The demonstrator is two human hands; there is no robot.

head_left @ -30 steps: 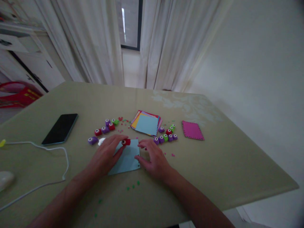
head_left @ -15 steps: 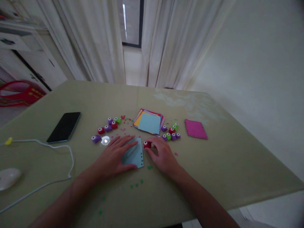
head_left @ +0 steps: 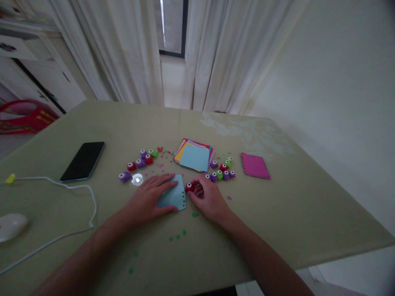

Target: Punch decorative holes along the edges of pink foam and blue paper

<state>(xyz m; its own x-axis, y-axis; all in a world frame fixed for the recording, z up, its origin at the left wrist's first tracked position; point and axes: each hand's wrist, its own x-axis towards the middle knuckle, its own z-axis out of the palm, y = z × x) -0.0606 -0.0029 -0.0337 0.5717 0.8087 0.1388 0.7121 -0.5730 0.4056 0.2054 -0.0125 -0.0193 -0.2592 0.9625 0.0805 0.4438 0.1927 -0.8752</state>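
My left hand (head_left: 151,196) lies flat with fingers spread on a light blue square of paper (head_left: 176,193). A row of small punched holes runs down the paper's right edge. Between the thumb and fingers of my right hand (head_left: 210,198) is a small red hole punch (head_left: 189,187) with a white eye on it. The punch is at the paper's right edge; whether the paper is inside its slot I cannot tell. Green paper dots (head_left: 178,237) lie on the table in front of my hands.
More eyed punches in purple, red and green stand in a left group (head_left: 140,163) and a right group (head_left: 219,174). Behind my hands lies a stack of coloured paper (head_left: 195,157). A magenta square (head_left: 256,166) is at right; a phone (head_left: 84,161), white cable (head_left: 91,205) and mouse (head_left: 12,227) at left.
The red punch in my right hand has shifted slightly left, closer against the paper's edge. My left hand stays flat on the paper. The whole view has tilted a little.
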